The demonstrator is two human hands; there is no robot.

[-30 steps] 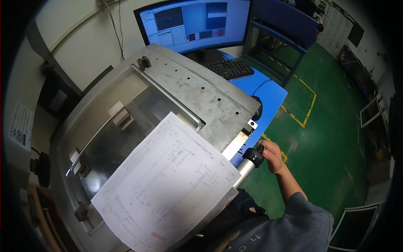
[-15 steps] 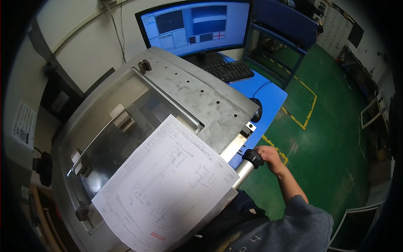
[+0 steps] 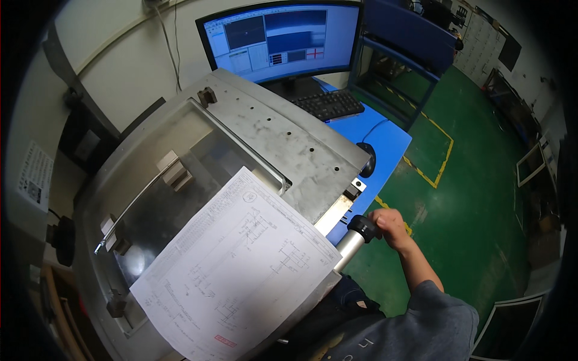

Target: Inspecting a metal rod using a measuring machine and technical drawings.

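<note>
My right hand (image 3: 390,228) is closed at the end of a black knob (image 3: 362,228), its fingers curled against the knob's outer side. The knob caps a silver cylindrical shaft (image 3: 348,249) on the right of a grey metal machine stage (image 3: 265,117). My left hand does not show. A printed technical drawing (image 3: 235,277) lies over the near part of the stage. Beyond it, a thin metal rod (image 3: 133,206) rests across two small blocks (image 3: 176,171) (image 3: 111,231) on the glass plate (image 3: 198,198).
Behind the stage a monitor (image 3: 283,45) displays a measuring program with a blue camera picture. A black keyboard (image 3: 330,104) and mouse (image 3: 366,159) sit on a blue table (image 3: 388,141). Dark clamps (image 3: 207,96) edge the stage. Green floor (image 3: 457,240) with yellow lines lies right.
The bands in the monitor's camera picture have shifted, with the bright band lower. My right hand has changed its grip slightly at the knob. The rod and the blocks stay put.
</note>
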